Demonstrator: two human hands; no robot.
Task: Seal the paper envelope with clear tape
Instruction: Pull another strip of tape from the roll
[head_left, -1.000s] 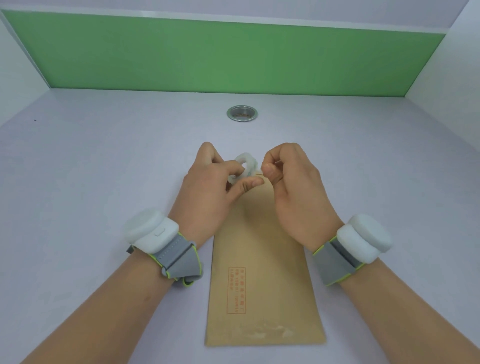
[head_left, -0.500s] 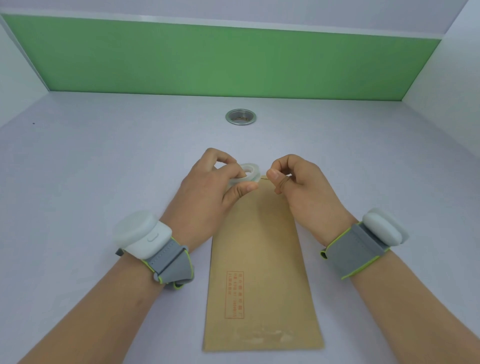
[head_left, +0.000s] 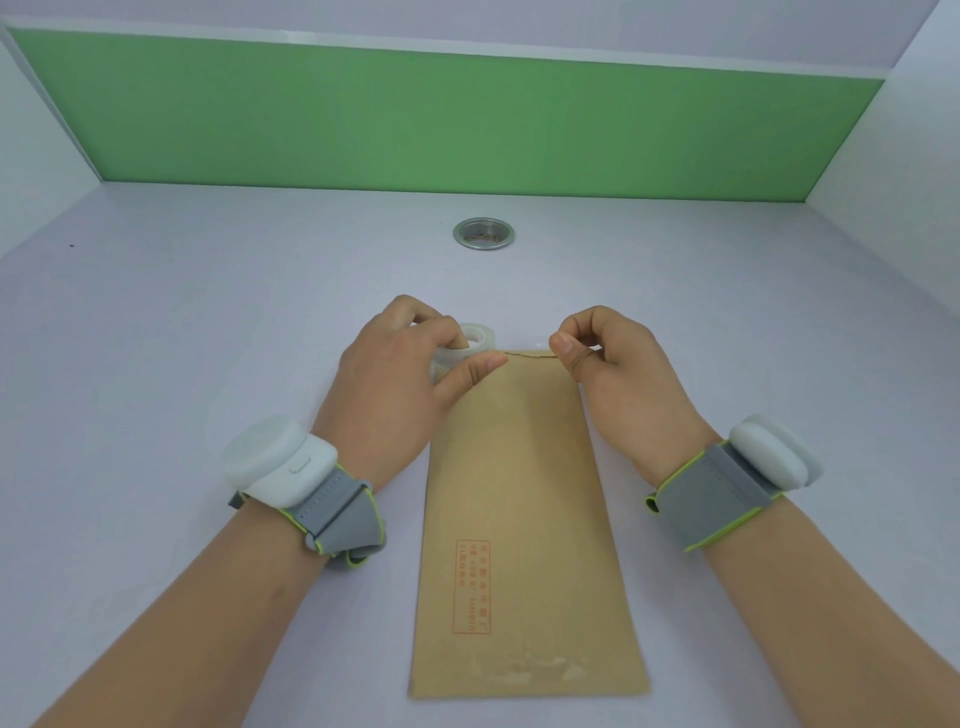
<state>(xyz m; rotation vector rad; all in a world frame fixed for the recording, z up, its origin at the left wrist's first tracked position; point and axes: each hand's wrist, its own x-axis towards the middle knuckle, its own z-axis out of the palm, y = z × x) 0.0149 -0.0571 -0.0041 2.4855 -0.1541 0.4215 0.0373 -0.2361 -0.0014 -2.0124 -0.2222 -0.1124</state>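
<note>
A long brown paper envelope (head_left: 519, 519) lies flat on the pale table, its far end between my hands and a red printed box near its left edge. My left hand (head_left: 395, 374) grips a small roll of clear tape (head_left: 470, 343) at the envelope's far left corner. My right hand (head_left: 613, 358) is pinched at the far right corner, thumb against forefinger, on the free end of the tape. A faint clear strip (head_left: 524, 347) stretches between the roll and that pinch, just over the envelope's far edge.
A round metal grommet (head_left: 484, 234) is set in the table (head_left: 208, 338) beyond my hands. A green back panel (head_left: 441, 114) and white side walls enclose the desk. White sensor units on grey straps sit on both wrists.
My hands have drawn apart. The right hand moved rightward from the roll to the envelope's far right corner, pulling tape out. The roll went lower, toward the envelope's far left corner.
</note>
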